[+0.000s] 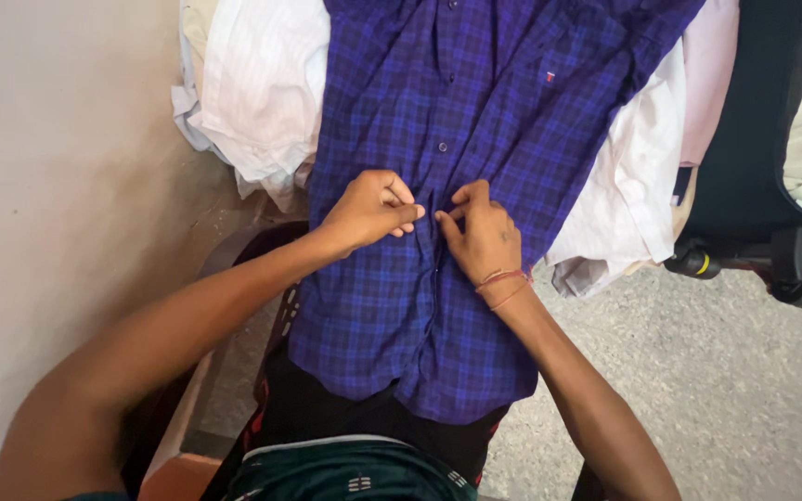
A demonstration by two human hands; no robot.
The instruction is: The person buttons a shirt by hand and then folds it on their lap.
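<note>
Fingers are pinching in tight on both sides: the left hand is nipping the shirt's front edge between thumb and curled fingertips, and the right hand, with a red thread bracelet at its wrist, is gripping the opposite edge, fingers bunched together right at the placket. The two hands are almost meeting in the middle of the blue checked shirt, which is lying spread out flat, collar end far, hem hanging near, over a heap of white shirts and a pale pink garment. That cloth is looking light, thin and floppy; it is sagging at the hem and rippling around the grip, so it should give way to any tug rather than hold a shape. The small dark buttons are running down the centre line, and the stiffer doubled strip there looks like the sensible place to hold. To the left a plain wall is closing in; to the right, a dark suitcase is standing on a speckled floor.
</note>
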